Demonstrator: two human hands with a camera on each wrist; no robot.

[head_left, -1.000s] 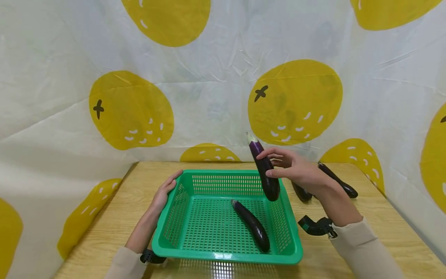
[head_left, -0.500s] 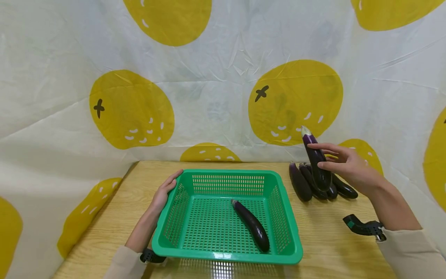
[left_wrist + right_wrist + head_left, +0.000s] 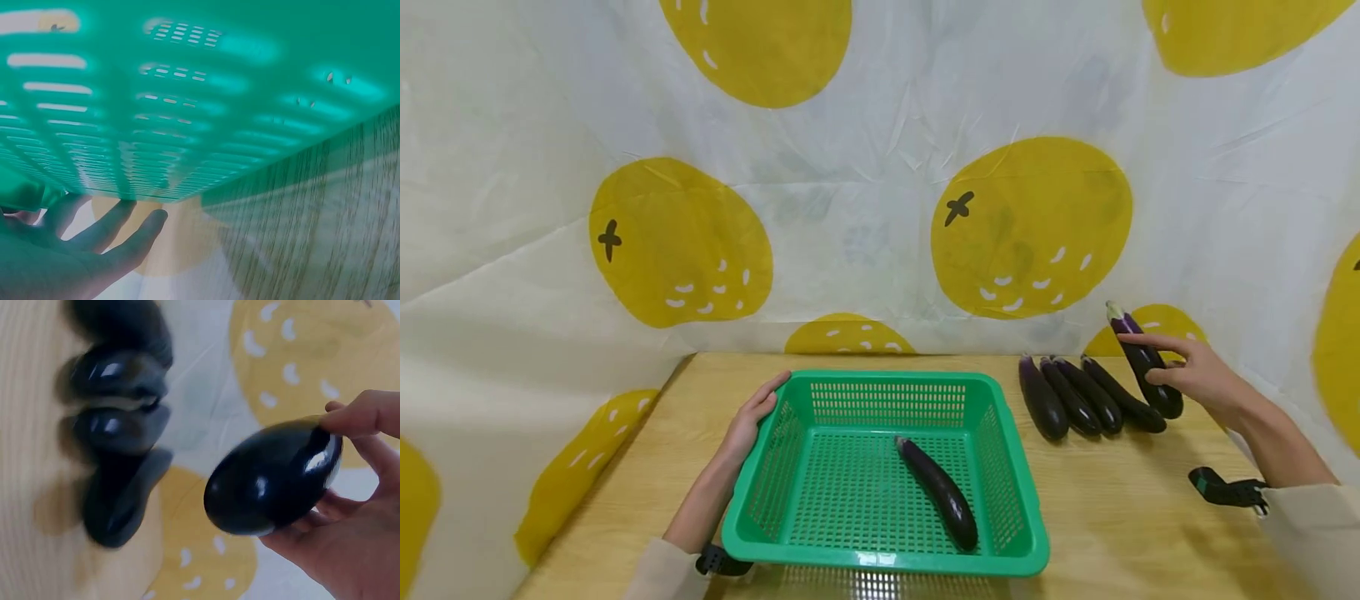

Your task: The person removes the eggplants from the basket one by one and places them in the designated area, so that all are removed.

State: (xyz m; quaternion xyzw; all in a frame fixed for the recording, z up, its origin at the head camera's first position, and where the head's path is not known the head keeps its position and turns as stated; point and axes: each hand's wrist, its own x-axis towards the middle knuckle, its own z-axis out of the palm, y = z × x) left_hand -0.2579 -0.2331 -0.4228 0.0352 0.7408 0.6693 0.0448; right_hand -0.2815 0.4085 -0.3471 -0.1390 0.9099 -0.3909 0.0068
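Note:
My right hand [image 3: 1206, 377] holds a dark purple eggplant [image 3: 1152, 375] with a pale green cap, tilted above the right end of a row of eggplants. Its thumb and fingers pinch the sides, and the blunt end faces the camera in the right wrist view. My left hand [image 3: 748, 423] rests at the left rim of a green plastic basket [image 3: 883, 560]. In the left wrist view its fingers [image 3: 140, 240] are spread and fairly straight along the outside wall. Inside the basket, towards its right, lies a single eggplant [image 3: 942, 496].
Several eggplants [image 3: 1043, 400] lie side by side on the wooden table [image 3: 1108, 500], right of the basket. A white cloth [image 3: 857, 225] with yellow fruit prints hangs behind the table and along its sides.
From above the basket's right side, my right hand has carried the held eggplant rightward, past the row on the table, and lower. The left hand and basket stay put.

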